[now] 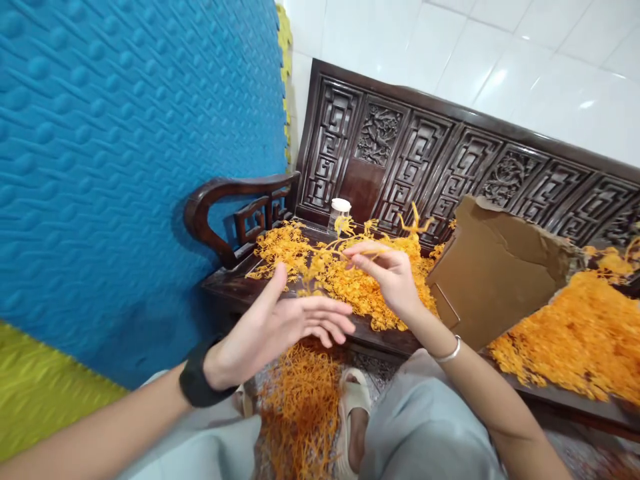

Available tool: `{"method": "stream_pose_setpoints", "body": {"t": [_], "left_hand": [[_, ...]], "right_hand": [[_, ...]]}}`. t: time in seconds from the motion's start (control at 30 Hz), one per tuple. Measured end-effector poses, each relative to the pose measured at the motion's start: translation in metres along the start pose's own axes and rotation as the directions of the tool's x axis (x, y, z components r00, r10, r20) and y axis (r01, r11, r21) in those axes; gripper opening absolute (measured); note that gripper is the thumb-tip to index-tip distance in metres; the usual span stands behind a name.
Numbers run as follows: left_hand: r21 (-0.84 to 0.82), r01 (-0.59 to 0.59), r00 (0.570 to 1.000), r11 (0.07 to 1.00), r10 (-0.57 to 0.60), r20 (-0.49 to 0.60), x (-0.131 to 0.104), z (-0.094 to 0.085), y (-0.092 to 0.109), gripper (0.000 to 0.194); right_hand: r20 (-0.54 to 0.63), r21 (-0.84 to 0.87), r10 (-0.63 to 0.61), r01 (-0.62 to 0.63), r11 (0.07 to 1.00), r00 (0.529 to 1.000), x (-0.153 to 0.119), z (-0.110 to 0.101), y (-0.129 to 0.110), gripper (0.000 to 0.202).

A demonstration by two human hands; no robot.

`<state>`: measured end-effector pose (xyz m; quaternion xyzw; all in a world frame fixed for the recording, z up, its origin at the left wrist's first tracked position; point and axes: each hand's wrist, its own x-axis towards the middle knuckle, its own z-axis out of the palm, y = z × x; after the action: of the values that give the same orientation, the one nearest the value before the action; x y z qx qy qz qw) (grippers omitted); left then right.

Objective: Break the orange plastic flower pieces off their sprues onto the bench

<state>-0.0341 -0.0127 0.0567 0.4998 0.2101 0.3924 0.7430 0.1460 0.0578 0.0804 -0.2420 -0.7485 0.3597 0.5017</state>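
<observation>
Between the thumb and fingers of my right hand (383, 270) is pinched a branched orange plastic sprig (333, 248), its stems spreading to the left and small flower-like tips on its ends. My left hand (290, 317) is held open below and left of the sprig, thumb raised and fingers stretched toward the right; I see nothing in it. Behind both hands, a heap of small orange plastic pieces (360, 287) covers part of the dark wooden bench seat (227, 285).
A brown cardboard piece (490, 267) leans on the bench, with a larger orange pile (585, 333) to its right. A white-lidded container (341, 208) stands near the carved backrest (367, 180). Orange stems (303, 400) lie on the floor between my feet. Blue foam matting (125, 167) stands left.
</observation>
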Motion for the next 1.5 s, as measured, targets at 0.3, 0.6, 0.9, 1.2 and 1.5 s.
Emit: {"method": "stream_pose_setpoints", "body": {"t": [0.3,0.6,0.9,1.2,1.5], "left_hand": [[-0.298,-0.132,0.934,0.946,0.018,-0.357,0.018,-0.019,-0.004,0.035],[-0.120,-0.226,0.846,0.967,0.134,-0.515,0.014,-0.032,-0.007,0.029],[0.211,-0.232,0.834,0.950,0.305,-0.459,0.008,-0.035,-0.011,0.033],[0.425,-0.079,0.845,0.902,0.287,-0.451,0.000,-0.034,-0.009,0.039],[0.626,0.215,0.937,0.750,0.022,-0.349,-0.024,-0.034,-0.018,0.035]], "right_hand": [[0.632,-0.179,-0.160,0.345,0.921,0.758,-0.012,-0.001,-0.012,0.015],[0.594,-0.197,-0.153,0.327,0.924,0.790,-0.014,-0.011,-0.003,0.038],[-0.008,0.014,0.086,-0.086,0.996,0.996,-0.002,-0.015,0.008,0.028],[0.363,-0.087,0.336,-0.328,0.941,0.869,-0.007,-0.015,0.012,0.023],[0.717,-0.285,0.424,-0.322,0.903,0.554,-0.032,-0.039,0.027,0.022]]}}
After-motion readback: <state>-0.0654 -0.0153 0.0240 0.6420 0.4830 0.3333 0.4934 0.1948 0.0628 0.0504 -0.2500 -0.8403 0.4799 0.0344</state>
